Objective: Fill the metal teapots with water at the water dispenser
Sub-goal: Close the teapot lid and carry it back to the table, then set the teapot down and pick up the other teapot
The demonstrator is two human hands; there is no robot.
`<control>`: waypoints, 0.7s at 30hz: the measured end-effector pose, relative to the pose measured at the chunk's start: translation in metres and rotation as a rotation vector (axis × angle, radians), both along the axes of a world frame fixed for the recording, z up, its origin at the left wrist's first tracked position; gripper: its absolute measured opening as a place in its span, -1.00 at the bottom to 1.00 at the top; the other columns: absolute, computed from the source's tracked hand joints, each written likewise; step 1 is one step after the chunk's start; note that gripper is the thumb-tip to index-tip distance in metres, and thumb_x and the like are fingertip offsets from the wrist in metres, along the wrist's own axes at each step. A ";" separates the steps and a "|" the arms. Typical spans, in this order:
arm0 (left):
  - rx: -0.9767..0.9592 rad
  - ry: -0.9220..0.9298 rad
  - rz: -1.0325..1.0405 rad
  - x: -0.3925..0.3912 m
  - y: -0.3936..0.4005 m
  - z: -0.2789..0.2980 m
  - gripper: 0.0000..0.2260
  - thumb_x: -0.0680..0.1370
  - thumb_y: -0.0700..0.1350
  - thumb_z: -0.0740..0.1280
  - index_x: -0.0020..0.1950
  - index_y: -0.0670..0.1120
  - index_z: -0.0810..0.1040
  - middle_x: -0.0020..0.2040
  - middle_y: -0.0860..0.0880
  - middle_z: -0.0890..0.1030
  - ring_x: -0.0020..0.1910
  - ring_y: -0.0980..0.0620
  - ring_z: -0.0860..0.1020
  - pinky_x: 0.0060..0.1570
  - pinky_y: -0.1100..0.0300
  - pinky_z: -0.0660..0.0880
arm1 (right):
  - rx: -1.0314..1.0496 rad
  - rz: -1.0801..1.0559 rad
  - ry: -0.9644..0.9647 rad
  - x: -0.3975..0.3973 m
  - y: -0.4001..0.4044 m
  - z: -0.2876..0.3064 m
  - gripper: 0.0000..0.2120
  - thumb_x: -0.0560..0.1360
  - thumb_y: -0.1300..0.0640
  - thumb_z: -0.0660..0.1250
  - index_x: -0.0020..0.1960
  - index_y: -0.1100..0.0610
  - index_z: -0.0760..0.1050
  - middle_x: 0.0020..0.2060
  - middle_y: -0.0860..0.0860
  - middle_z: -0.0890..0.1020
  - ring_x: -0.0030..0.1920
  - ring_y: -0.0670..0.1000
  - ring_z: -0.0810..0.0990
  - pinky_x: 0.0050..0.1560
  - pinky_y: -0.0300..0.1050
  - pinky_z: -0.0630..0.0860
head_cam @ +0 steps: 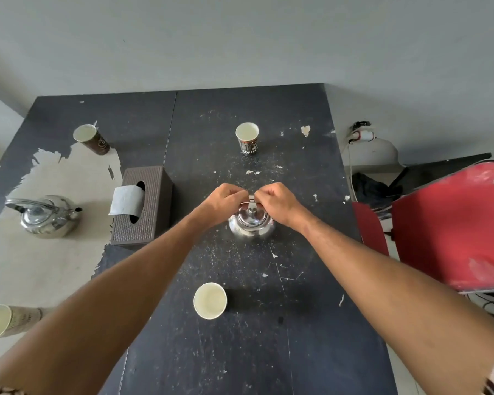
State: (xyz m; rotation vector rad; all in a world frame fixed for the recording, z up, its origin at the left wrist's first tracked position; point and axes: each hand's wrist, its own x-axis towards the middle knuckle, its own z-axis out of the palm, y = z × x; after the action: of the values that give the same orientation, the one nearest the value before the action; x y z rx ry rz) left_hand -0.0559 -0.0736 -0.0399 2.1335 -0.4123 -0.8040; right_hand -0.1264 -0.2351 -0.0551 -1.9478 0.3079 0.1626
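Observation:
A small shiny metal teapot [251, 227] stands with its lid on in the middle of the dark table [240, 352]. Its thin metal handle is raised above the lid. My left hand [226, 201] and my right hand [277, 202] are both closed on that handle, one at each side, knuckles up. A second, larger metal teapot [47, 218] with its lid on sits at the table's left, its spout pointing right, untouched. No water dispenser is in view.
Paper cups stand at the far middle [247, 141], far left [90, 138], near middle [210, 300] and near left edge [3, 322]. A brown tissue box [143, 206] lies between the teapots. A red chair [451, 223] stands at the right.

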 end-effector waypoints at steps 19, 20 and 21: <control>0.010 -0.106 -0.073 0.000 0.004 0.006 -0.66 0.48 -0.04 0.26 0.14 -0.03 0.74 0.01 0.06 0.74 0.00 0.12 0.67 0.08 0.19 0.57 | -0.081 0.015 -0.013 -0.005 -0.011 -0.002 -0.69 0.49 -0.04 0.36 0.17 0.04 0.64 0.03 -0.11 0.71 0.08 -0.10 0.67 0.12 -0.14 0.59; 0.002 -0.150 -0.072 -0.012 0.012 0.021 -0.63 0.48 -0.04 0.26 0.20 -0.04 0.72 0.09 0.05 0.74 0.10 0.09 0.67 0.18 0.17 0.56 | -0.095 0.027 -0.048 -0.015 -0.005 0.013 -0.67 0.49 -0.07 0.36 0.20 0.02 0.63 0.05 -0.13 0.70 0.09 -0.10 0.66 0.14 -0.13 0.59; 0.001 -0.164 -0.079 -0.016 0.014 0.027 -0.61 0.49 -0.05 0.26 0.24 -0.06 0.70 0.15 0.04 0.72 0.16 0.06 0.66 0.25 0.14 0.55 | -0.102 0.024 -0.059 -0.018 -0.003 0.018 -0.66 0.49 -0.08 0.36 0.21 0.01 0.61 0.07 -0.14 0.69 0.11 -0.09 0.65 0.16 -0.10 0.59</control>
State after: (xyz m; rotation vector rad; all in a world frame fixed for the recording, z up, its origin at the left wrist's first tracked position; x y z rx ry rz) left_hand -0.0722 -0.0596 -0.0134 2.2030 -0.5855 -0.6752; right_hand -0.1440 -0.2383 -0.0374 -2.0536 0.2578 0.1066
